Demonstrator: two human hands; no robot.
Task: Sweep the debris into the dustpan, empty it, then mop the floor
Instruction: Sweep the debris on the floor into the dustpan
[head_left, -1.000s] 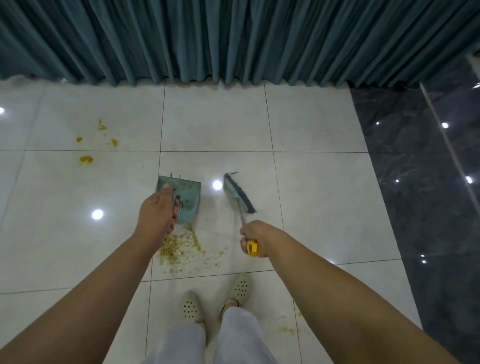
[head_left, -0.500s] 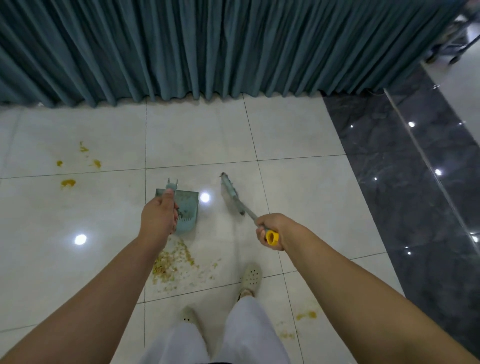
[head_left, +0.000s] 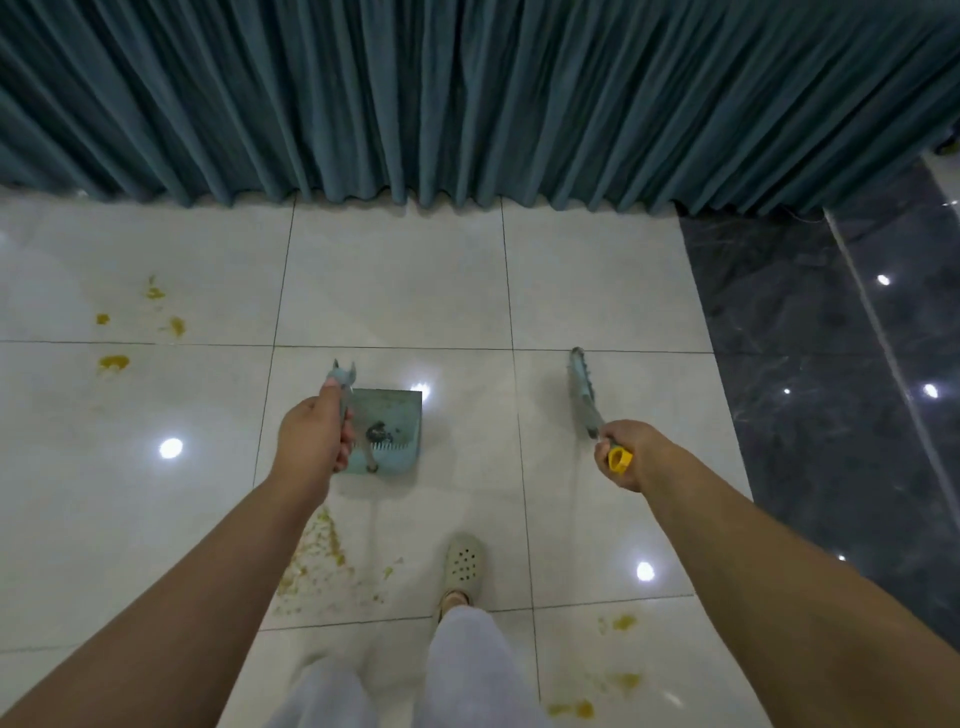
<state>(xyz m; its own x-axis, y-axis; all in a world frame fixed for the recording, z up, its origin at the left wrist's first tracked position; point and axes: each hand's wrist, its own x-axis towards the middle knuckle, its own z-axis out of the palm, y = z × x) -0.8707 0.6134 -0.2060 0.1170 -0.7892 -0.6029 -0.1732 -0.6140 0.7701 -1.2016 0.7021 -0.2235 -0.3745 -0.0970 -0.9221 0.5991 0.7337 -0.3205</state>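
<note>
floor (head_left: 395, 291): glossy pale tiles, yellow debris (head_left: 317, 558) scattered
backdrop: teal curtain (head_left: 467, 93)
left hand (head_left: 311, 441): grips dustpan (head_left: 392, 431)
right hand (head_left: 631, 452): grips brush (head_left: 584, 395)

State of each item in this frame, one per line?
dustpan: held by left hand, some dirt inside
brush: gripped by right hand, apart from debris
debris pile: unswept, on floor
yellow stains: on tiles, unmopped
</note>
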